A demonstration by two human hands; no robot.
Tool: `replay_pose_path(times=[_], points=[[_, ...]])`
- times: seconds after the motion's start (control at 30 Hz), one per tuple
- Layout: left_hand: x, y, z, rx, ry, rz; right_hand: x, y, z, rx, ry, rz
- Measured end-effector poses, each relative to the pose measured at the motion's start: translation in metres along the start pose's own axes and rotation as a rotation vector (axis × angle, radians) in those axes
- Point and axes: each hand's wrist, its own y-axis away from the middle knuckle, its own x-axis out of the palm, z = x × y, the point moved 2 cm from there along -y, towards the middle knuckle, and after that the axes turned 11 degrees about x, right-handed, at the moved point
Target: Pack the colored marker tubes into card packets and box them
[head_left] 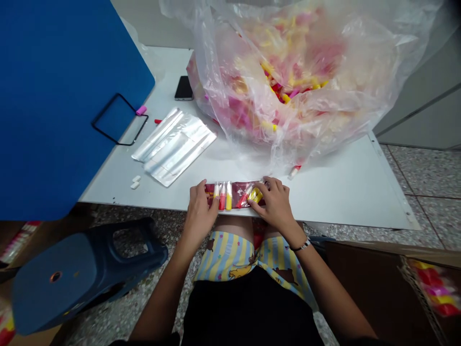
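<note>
On the worktop (334, 192), my left fingers (200, 191) clamp the maroon packet (236, 191) at left, my right fingers (264, 192) at right.

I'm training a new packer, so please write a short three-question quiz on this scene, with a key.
1. True or false: the left hand and the right hand are both on the maroon printed packet.

2. Which lies closest to the near edge of the white table?
A) smartphone
B) maroon printed packet
C) silvery film sleeves

3. On which wrist is the bracelet?

Key:
1. True
2. B
3. The right wrist
</note>
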Motion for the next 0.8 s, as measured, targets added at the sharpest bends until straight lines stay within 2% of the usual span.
replay_pose_path(times=[0.1,0.2,0.27,0.4,0.6,0.8], points=[[0.005,0.0,-0.014,0.128,-0.093,-0.062,-0.003,-0.006,0.0,-0.046,0.045,0.017],[0.017,-0.001,-0.021,0.334,-0.047,0.037,-0.005,-0.012,-0.001,-0.149,0.064,0.045],[0.023,-0.003,-0.019,0.411,0.002,0.071,-0.006,-0.015,-0.002,-0.2,0.068,0.069],[0.027,-0.004,-0.01,0.502,0.055,0.075,-0.006,-0.018,-0.001,-0.236,0.087,0.1],[0.027,0.001,-0.008,0.644,0.043,0.223,-0.004,-0.014,0.002,-0.237,0.14,0.127],[0.024,-0.003,-0.008,0.63,0.072,0.262,-0.005,-0.016,0.0,-0.279,0.221,0.154]])
